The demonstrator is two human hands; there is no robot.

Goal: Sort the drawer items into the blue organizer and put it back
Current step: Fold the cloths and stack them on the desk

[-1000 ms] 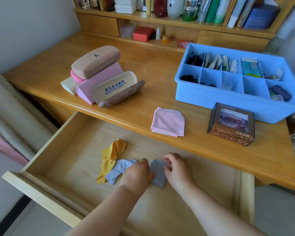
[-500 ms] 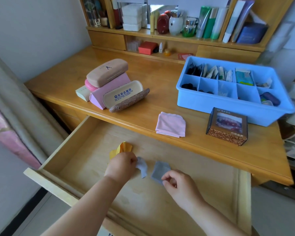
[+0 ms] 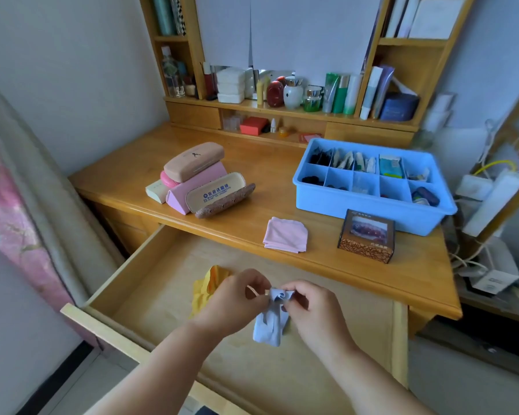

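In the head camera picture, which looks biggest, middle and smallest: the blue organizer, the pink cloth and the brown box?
1. blue organizer, clearly the largest.
2. and 3. pink cloth and brown box: these look about alike in size, and both sit at a similar nearness on the desk, so I won't rank them.

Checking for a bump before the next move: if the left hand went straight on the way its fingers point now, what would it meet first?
Its fingers point right, so the left hand would almost at once meet the right hand, just across the light blue cloth both pinch above the open drawer. Depth looks matched.
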